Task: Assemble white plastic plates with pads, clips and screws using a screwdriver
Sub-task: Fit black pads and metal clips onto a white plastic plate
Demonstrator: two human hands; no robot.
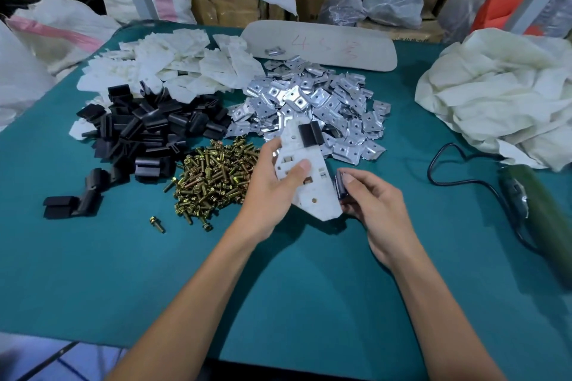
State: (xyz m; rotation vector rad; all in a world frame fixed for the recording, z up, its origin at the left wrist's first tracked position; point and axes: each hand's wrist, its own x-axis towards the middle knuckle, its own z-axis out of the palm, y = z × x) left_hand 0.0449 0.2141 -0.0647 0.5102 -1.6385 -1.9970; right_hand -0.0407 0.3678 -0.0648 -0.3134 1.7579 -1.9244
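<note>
– One white plate in hand, we log. Which way does it run?

– Long axis far to near, leaning a little to the right as it comes near. The narrow far end is over the near edge of the clip pile; the pointed near end is just above the green table cover, at mid-table.

– Grip?

– Our left hand holds it from the left, fingers curled behind it and thumb pressed on its face. Our right hand pinches a black pad between thumb and fingers, against the plate's right edge near the near end.

– Pads on this plate, counted?

– Two: a second pad sits across the far end, and the pinched one. We see no clip or screw on it.

– Stock?

– Four heaps, each too many to count: white plates far left, black pads nearer on the left, metal clips in the centre, brass screws just left of the left hand. One stray screw lies apart, nearer than its heap. A few loose pads lie near left. One clip rests alone on a beige panel at the far edge.

– Tool?

– One electric screwdriver lies at the right, well apart from both hands, its black cable looping to its left. A crumpled white bag lies beyond it.
</note>
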